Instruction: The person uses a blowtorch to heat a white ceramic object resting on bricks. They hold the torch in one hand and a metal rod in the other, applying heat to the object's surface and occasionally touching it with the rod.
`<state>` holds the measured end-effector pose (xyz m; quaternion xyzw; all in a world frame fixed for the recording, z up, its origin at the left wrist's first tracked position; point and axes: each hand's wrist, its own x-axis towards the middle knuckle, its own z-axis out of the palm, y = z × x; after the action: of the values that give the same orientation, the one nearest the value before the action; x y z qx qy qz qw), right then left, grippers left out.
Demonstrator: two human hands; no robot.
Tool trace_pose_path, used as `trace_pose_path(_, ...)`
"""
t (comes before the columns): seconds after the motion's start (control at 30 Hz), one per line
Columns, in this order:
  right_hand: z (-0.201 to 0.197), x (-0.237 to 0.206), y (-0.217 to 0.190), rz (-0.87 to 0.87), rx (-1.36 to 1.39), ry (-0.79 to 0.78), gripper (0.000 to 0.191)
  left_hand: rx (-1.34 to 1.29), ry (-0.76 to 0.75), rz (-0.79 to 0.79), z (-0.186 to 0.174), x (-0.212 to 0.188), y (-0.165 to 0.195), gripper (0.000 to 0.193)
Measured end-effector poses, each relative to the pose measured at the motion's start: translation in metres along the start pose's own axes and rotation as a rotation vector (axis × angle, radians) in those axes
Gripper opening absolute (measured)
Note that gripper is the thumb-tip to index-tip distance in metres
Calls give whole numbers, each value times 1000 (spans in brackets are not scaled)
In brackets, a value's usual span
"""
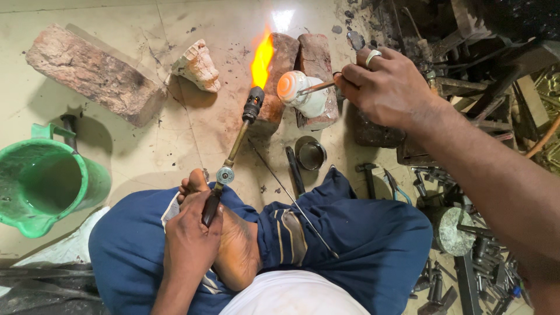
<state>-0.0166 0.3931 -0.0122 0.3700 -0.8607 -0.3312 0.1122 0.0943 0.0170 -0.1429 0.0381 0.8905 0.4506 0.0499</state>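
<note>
While the flame burns: torch lit, heating under way, nothing set down yet

Left hand: clenched round the dark handle of a gas torch, resting on the crossed legs (bare foot right under it)

Torch flame: orange, well ahead of the left hand, licking a red brick

Right hand: pinching a thin metal rod, ring on one finger

White cup: just left of the right hand at the rod's tip, tipped sideways against the bricks, inside glowing orange-pink (contents can't be made out)

Progress: judging by the glow, heating looks well along; flame sits beside the cup, not on it; cup not yet lifted or emptied

Green jug: far left of the left hand, looks to hold water

Small metal bowl: below the right hand on the floor, dark inside, can't tell what's in it

Tools: hammers and bits piled under the right forearm
</note>
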Motion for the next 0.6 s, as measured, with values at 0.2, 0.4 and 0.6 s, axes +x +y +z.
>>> trace_pose_path(0.2, 2, -1, -3, 8, -5, 22, 12, -24, 32, 51, 2, -1, -3, 33)
trace_pose_path(0.4, 1, -2, -4, 15, -10, 18, 12, -10, 30, 51, 1, -1, -2, 33)
trace_pose_path(0.6, -4, -1, -5, 3, 4, 25, 13, 4, -3, -4, 0, 0, 1, 34)
